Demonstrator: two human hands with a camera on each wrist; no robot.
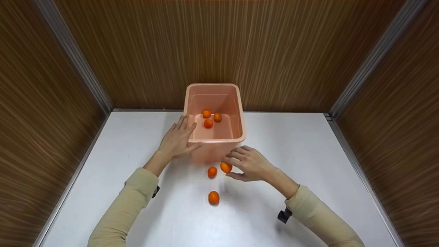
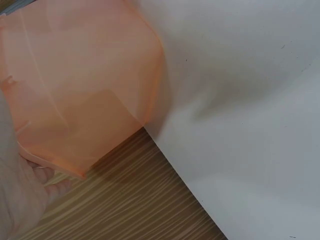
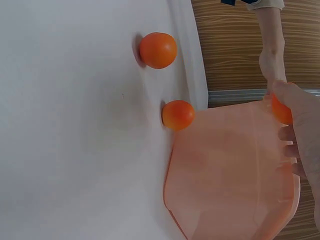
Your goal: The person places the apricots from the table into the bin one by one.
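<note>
The right hand (image 1: 248,164) grips a small orange fruit (image 1: 226,167) between curled fingers and thumb, just in front of the near wall of the tub (image 1: 240,109). The fruit is round, smooth-skinned and bright orange; the hand covers its right side in the head view, and in the right wrist view only a small part of it shows behind the thumb.

The tub is rectangular, of pale salmon-pink translucent plastic with a rolled rim, and stands on the white surface (image 1: 308,154) against the wood-grain back wall (image 1: 274,51). Three fruits of the same kind lie on its floor: one at the back (image 1: 206,113), one to its right (image 1: 217,117) and one nearer the front (image 1: 208,123).

The left hand (image 1: 178,139) lies flat against the tub's near-left corner, fingers extended along the left rim and thumb along the front wall, holding nothing.

Two further fruits rest on the surface: one (image 1: 212,172) just to the left of the gripped fruit, near the tub's front wall, and one (image 1: 213,197) closer to the person, apart from both.

Both forearms wear beige sleeves (image 1: 137,192)
</note>
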